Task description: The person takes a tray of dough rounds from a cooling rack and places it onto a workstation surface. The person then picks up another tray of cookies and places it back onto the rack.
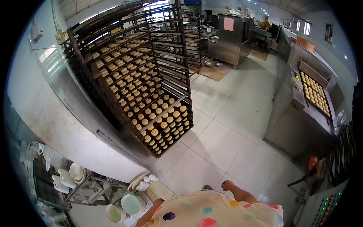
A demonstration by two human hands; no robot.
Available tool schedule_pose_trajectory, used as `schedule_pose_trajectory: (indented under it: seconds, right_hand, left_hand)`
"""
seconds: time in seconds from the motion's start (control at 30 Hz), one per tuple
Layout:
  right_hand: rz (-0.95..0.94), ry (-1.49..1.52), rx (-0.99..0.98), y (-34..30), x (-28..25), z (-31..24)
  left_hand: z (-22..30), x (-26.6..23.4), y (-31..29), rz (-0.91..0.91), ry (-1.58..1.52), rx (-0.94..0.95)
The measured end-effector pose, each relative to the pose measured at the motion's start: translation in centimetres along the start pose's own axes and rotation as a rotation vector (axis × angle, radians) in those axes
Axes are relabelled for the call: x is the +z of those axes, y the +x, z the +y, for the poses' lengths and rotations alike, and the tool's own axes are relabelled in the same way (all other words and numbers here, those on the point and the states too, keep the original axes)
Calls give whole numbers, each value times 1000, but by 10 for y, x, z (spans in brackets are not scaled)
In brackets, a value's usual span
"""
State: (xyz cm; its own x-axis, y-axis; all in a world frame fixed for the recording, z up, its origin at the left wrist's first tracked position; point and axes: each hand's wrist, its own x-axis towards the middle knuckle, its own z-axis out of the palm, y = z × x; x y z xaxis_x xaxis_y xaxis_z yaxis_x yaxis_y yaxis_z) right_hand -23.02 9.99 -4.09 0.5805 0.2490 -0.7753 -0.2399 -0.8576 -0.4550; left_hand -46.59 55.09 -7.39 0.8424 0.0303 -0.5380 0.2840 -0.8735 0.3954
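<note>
My right hand point(227, 185) hangs over the tiled floor in front of the apron, its fingers curled in. Nothing shows in it, and it touches nothing. My left hand point(157, 202) is low at the apron's left edge, near the white buckets; its fingers are hidden. A cream apron or smock point(196, 206) with coloured spots covers the lower middle. Ahead to the left stands a tall dark rack point(185, 56), its lower trays filled with rows of round pale pastries point(163, 124). Both hands are well apart from it.
At right, a steel counter point(280, 128) bears a tray of yellowish pastries point(314, 92). Lower right is a panel with lit indicators point(328, 206). Buckets point(133, 204) and jugs point(67, 178) stand lower left. A steel cabinet point(230, 45) and a person point(265, 25) are farther back.
</note>
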Motion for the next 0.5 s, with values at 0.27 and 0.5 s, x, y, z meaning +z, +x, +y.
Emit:
schedule_pose_trajectory:
  seconds: [0.27,0.5]
  right_hand:
    - [9,157,60,-16,5,9]
    - [40,243,99,-19,3,14]
  left_hand:
    - [13,5,16,86,-220,6]
    - [46,-30,-1,-12,-249,-145]
